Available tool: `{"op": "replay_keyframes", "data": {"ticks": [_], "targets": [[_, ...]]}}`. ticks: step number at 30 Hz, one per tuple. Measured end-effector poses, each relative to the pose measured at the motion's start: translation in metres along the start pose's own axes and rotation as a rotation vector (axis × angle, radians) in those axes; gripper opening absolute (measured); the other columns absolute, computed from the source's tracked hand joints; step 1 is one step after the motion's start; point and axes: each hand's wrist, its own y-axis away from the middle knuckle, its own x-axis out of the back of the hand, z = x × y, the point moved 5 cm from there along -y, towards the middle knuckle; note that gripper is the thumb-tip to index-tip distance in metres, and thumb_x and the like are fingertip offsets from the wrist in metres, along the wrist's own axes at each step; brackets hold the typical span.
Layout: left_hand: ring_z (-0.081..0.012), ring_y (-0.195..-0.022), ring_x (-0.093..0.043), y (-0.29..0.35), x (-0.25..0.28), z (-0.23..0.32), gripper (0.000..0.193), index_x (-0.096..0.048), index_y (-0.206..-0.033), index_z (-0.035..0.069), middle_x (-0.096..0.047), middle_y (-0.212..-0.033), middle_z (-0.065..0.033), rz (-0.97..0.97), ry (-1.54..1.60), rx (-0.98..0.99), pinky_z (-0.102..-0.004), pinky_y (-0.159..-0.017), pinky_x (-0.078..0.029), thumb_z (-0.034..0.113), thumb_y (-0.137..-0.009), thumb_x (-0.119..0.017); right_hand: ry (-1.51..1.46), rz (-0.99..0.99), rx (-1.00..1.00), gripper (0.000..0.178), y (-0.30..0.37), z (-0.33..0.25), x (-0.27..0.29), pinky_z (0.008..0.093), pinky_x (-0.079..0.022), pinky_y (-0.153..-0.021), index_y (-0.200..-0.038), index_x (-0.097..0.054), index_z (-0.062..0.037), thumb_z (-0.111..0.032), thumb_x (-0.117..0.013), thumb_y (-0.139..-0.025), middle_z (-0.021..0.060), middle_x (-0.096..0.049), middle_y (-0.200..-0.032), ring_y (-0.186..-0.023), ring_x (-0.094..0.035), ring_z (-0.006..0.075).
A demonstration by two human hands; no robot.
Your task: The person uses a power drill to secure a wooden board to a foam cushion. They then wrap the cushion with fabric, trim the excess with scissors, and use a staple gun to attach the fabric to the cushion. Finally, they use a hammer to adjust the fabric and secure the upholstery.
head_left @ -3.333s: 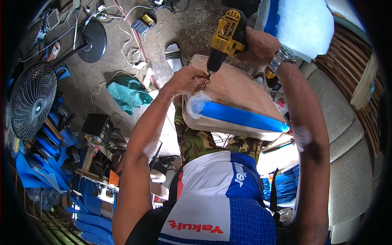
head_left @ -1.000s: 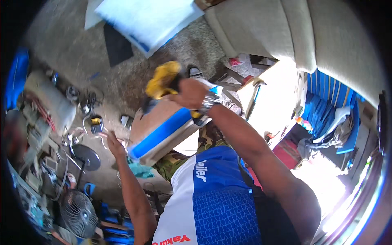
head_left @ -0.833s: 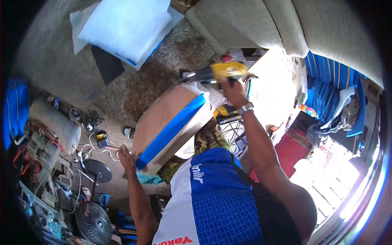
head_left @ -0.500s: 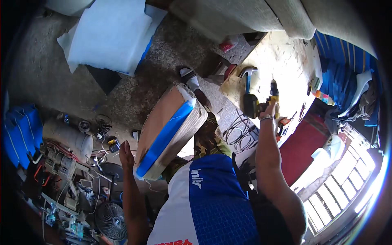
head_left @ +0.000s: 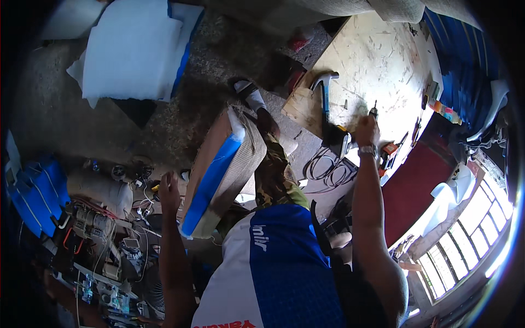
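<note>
My right hand (head_left: 367, 133) is closed around a cordless drill over the pale wooden board (head_left: 377, 60). The drill's chuck and bit (head_left: 374, 110) point away beyond my fingers, and my hand hides most of its body. A claw hammer (head_left: 325, 98) with a blue handle lies just left of the drill. My left hand (head_left: 170, 189) is empty, its fingers loosely bent and apart, beside the upholstered foam cushion (head_left: 216, 169). That cushion, brown and beige with a blue strip, leans upright against my left leg.
White padding sheets (head_left: 131, 49) lie at the far left. A coiled cable (head_left: 328, 170) rests below the board, near a red-and-black tool (head_left: 389, 150). Tools and wires clutter the lower left, with a fan (head_left: 156, 292) and blue folded material (head_left: 38, 194). A dark arm-like shape (head_left: 68, 298) shows there too.
My right hand has turned the drill and moved it slightly up the view; its battery has swung round. My left hand's fingers have gone from straight to loosely bent. The view has shifted.
</note>
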Motion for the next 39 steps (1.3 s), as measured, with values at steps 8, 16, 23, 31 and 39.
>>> {"op": "replay_keyframes", "data": {"ticks": [8,16,23,31,39], "targets": [[-0.0226,-0.109,-0.069,-0.030,-0.045,0.136,0.029,-0.058,-0.125,-0.004,-0.069,-0.118,-0.0172,0.030,0.262,-0.291,-0.0343,-0.094,-0.054,0.015,-0.104,-0.058,0.049,-0.054,-0.055,0.023,-0.014,-0.055,-0.063,0.0524,-0.054,-0.080,-0.102,-0.062,-0.0029,-0.023,-0.057,-0.092,0.0244,-0.069,-0.097,-0.092,-0.068,0.0425],[-0.0314,-0.116,-0.063,0.018,-0.109,0.323,0.045,-0.061,-0.132,0.010,-0.065,-0.125,-0.0119,-0.220,-0.142,-0.985,-0.0413,-0.096,-0.051,0.006,-0.088,-0.068,-0.567,-0.356,0.570,0.015,0.125,-0.184,0.011,0.0427,-0.055,-0.070,-0.108,-0.062,-0.0070,-0.007,-0.064,-0.092,0.0159,-0.070,-0.090,-0.082,-0.071,0.0363],[-0.0251,-0.102,-0.066,0.045,-0.148,0.300,0.035,-0.067,-0.117,0.009,-0.069,-0.109,-0.0067,-0.551,-0.305,-1.083,-0.0400,-0.086,-0.054,0.009,-0.081,-0.067,-0.760,-0.788,0.297,0.033,0.202,-0.158,-0.001,0.0384,-0.055,-0.070,-0.114,-0.058,0.0007,-0.008,-0.075,-0.087,0.0150,-0.073,-0.095,-0.085,-0.074,0.0243],[-0.0229,-0.085,-0.065,0.064,-0.161,0.318,0.006,-0.068,-0.087,0.011,-0.065,-0.084,-0.0049,-0.637,-0.210,-1.175,-0.0374,-0.077,-0.054,0.017,-0.088,-0.068,-1.088,-0.499,-0.367,0.023,0.175,-0.048,0.002,0.0298,-0.058,-0.060,-0.110,-0.064,-0.0043,-0.024,-0.067,-0.098,0.0044,-0.067,-0.088,-0.078,-0.068,0.0140],[-0.0256,-0.081,-0.069,-0.020,-0.071,0.249,0.012,-0.072,-0.104,0.003,-0.071,-0.095,-0.0137,-0.255,0.109,-0.605,-0.0356,-0.070,-0.054,0.008,-0.093,-0.068,-1.197,-0.273,-0.909,0.063,0.071,0.114,-0.099,0.0431,-0.057,-0.064,-0.115,-0.068,-0.0125,-0.062,-0.080,-0.078,0.0087,-0.060,-0.102,-0.081,-0.062,0.0227]]}}
